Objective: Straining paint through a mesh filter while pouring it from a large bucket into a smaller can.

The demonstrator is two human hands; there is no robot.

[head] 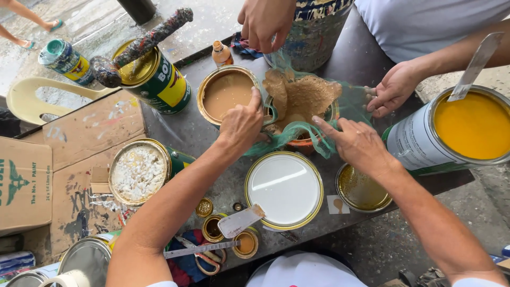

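My left hand [241, 125] and my right hand [357, 143] pinch the near edges of a teal mesh cloth [297, 133] stretched over a can. Lumpy tan paint [303, 95] lies on the mesh. Across the table another person's hands [265, 21] [392, 89] hold the far edges of the same cloth. Beside my left hand stands an open can of smooth tan paint [226, 93].
A white-lidded can [284, 188], a brown lid [362, 190] and a large can of yellow paint [467, 127] with a scraper [475, 66] sit nearby. A green can with a roller [154, 74], a crusted white can [139, 171], small tins and a putty knife [239, 220] lie left and front.
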